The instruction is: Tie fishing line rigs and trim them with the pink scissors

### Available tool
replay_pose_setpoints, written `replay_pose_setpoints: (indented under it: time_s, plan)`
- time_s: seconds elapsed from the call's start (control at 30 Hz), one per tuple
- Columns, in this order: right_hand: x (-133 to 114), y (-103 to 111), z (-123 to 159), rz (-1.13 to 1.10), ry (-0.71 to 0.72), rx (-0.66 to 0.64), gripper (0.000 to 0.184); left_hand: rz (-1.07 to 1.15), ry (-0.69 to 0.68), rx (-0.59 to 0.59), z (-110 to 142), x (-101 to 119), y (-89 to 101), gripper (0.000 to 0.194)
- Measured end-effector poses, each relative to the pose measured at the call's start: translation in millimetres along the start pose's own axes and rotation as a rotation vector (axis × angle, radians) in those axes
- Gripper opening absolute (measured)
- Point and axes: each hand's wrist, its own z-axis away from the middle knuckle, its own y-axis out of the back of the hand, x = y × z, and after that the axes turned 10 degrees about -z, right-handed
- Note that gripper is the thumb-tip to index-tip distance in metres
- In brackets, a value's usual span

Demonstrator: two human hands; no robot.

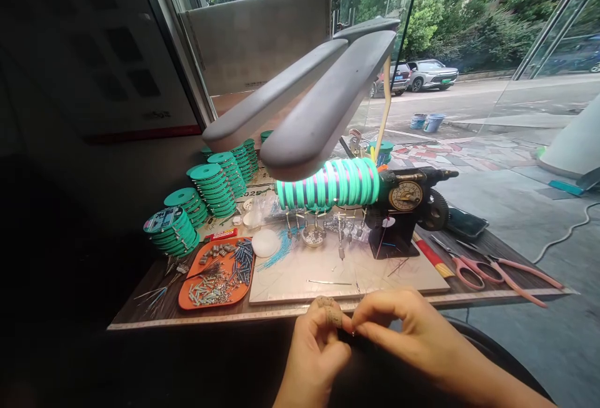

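In front of the table's edge, my left hand (319,348) is closed, its fingers curled, with a tan bandage (333,314) wrapped around one finger. My right hand (412,327) pinches thumb and forefinger together right beside the left fingertips. A tiny shiny speck shows where the fingertips meet; what either hand holds is too small to make out. Just beyond them lies a pale board (300,292) with a thin metal needle-like tool (329,282) on it. Above the board, several small weights on lines hang below a row of green spools (328,184) on a black geared winder (407,199).
An orange tray (187,298) of small metal parts stands left, near stacked green spools (213,192). A small bowl (313,236) and a white round lid (265,243) sit behind the board. Pink-handled scissors (469,270) and pliers (520,277) lie right. A grey lamp (328,102) overhangs everything.
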Motion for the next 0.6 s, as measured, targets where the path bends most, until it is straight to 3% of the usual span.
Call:
replay_pose_setpoints:
  time_s: [0.2, 0.37, 0.6]
  plan:
    - [-2, 1, 0, -0.013, -0.010, -0.002, 0.015, 0.028, 0.067, -0.015, 0, -3, 0.4, 0.006]
    - [-2, 0, -1, -0.019, -0.008, -0.004, 0.015, 0.115, 0.092, -0.081, -2, -11, 1.4, 0.019]
    - [13, -11, 16, -0.061, 0.043, 0.176, 0.017, 0.318, 0.357, -0.117, 0, 0, -3.9, 0.024]
